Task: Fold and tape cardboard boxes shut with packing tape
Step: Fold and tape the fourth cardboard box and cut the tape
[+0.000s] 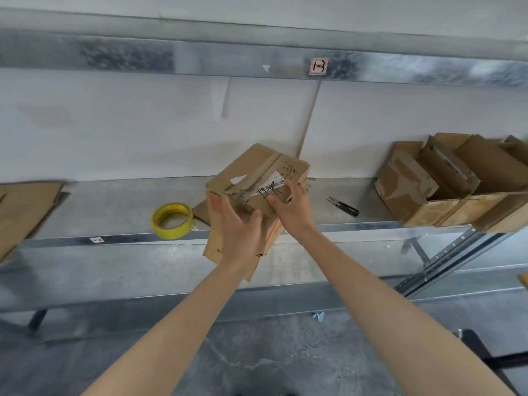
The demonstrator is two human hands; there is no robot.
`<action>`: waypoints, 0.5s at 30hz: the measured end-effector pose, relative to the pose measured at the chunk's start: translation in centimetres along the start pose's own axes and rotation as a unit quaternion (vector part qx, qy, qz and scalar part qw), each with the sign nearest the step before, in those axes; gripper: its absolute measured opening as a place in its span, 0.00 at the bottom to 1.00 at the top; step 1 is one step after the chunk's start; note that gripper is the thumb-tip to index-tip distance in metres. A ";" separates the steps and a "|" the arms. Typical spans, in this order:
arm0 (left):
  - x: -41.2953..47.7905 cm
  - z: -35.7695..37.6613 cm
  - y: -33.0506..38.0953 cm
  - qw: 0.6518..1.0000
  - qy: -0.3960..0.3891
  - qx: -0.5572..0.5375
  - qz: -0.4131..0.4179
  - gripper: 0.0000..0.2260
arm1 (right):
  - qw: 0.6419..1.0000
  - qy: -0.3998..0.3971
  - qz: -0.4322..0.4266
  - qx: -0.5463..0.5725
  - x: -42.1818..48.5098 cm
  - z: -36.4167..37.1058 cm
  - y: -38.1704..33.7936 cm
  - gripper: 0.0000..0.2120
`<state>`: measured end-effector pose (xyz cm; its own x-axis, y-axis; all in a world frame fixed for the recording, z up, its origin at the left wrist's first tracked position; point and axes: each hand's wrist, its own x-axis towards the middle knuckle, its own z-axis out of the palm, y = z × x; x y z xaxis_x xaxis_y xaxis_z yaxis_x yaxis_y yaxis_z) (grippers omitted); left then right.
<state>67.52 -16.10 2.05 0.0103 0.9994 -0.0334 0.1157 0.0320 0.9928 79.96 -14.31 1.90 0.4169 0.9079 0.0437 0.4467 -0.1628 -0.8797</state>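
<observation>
Metal shelf (114, 207) carries a yellow tape roll (160, 227), snips (344, 206) and open cartons (445, 181). You hold the cardboard box (257, 170) tilted over the shelf's front edge; your left hand (240, 232) grips its near side, and your right hand (291, 207) grips its top.
</observation>
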 end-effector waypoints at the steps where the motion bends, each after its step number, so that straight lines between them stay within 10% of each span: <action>1: 0.7 -0.6 -0.4 0.999 0.030 0.026 0.019 0.26 | 1.000 -0.005 -0.001 -0.001 0.1 -0.1 0.1 0.27; 15: 3.5 -3.5 -1.8 0.982 -0.013 0.178 0.057 0.25 | 0.997 -0.071 -0.017 -0.028 2.0 -2.8 -0.3 0.28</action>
<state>63.88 -12.58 0.50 0.0683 0.9953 0.0685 0.4518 -0.0921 0.8874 82.80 -13.54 3.58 0.2862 0.9582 0.0013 0.5031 -0.1491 -0.8513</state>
